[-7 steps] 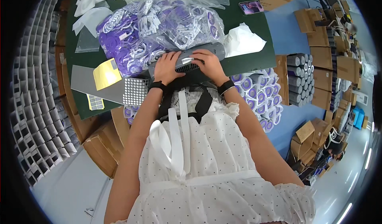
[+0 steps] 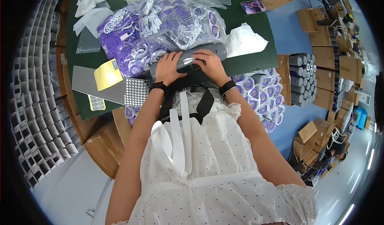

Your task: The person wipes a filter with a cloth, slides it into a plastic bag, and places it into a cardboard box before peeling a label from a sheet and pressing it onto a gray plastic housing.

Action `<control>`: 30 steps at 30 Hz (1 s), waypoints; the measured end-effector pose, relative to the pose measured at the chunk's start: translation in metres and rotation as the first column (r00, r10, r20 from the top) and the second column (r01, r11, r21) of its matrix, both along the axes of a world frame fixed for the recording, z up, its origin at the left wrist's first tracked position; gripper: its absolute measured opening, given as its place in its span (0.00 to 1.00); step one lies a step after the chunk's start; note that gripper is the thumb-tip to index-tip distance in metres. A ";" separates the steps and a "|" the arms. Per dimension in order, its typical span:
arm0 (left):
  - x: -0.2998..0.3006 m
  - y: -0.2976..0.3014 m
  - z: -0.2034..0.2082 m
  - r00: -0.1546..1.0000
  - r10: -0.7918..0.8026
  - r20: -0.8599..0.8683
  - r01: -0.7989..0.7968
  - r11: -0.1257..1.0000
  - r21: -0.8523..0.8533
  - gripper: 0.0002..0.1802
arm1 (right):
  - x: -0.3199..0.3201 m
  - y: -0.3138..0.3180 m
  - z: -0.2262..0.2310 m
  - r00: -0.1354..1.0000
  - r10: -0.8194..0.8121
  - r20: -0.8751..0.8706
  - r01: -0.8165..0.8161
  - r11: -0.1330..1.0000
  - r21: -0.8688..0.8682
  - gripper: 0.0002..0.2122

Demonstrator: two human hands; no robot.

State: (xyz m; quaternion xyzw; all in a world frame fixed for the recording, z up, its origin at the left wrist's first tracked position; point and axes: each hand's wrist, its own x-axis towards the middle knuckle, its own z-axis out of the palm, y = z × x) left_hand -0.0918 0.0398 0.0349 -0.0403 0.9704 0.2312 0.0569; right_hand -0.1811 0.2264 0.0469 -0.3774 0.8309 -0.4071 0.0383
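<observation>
At the table's near edge lies a grey cylinder-shaped unit [image 2: 216,50] with a dark slotted grille [image 2: 188,68] on its near side. Over its left part my left hand [image 2: 169,68] is closed, fingers on top and thumb toward the grille. My right hand [image 2: 212,67] is at the right part, with index finger and thumb closed at a small shiny silver piece [image 2: 188,60], perhaps a sticker, lying against the unit. Behind the unit rests a clear plastic bag [image 2: 182,23] full of white and purple rings. Loose purple ring-shaped pieces [image 2: 116,49] are heaped left of the bag.
Left of my hands are a grey board [image 2: 83,81], a yellow sheet [image 2: 108,75] and a sheet of round white stickers [image 2: 137,92]. White crumpled paper [image 2: 247,40] and a phone [image 2: 253,7] lie to the right. Stacked white-and-purple cylinders [image 2: 260,99] stand beside the table.
</observation>
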 end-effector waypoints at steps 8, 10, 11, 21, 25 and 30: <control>0.000 0.000 0.003 1.000 -0.003 0.006 0.003 1.000 -0.005 0.48 | 0.000 0.000 -0.002 0.999 -0.014 0.030 0.014 1.000 0.012 0.09; 0.000 0.001 0.003 1.000 0.006 0.000 -0.006 1.000 -0.001 0.48 | 0.000 0.000 -0.002 0.999 -0.016 0.031 0.015 1.000 0.017 0.09; 0.000 0.001 0.004 1.000 0.004 0.000 -0.004 1.000 -0.001 0.48 | 0.000 0.000 -0.002 0.999 -0.016 0.032 0.015 1.000 0.024 0.09; 0.000 0.000 0.002 1.000 0.001 -0.003 -0.001 1.000 -0.009 0.48 | -0.001 0.000 -0.002 1.000 -0.015 0.006 0.014 1.000 0.028 0.09; 0.000 0.001 0.003 1.000 0.005 -0.022 -0.005 1.000 -0.003 0.48 | -0.001 0.001 -0.001 1.000 -0.012 0.027 0.011 0.999 0.047 0.10; 0.000 0.001 0.002 1.000 0.006 -0.025 -0.006 1.000 -0.002 0.48 | 0.000 0.001 -0.001 0.999 -0.019 0.038 0.017 0.998 0.057 0.10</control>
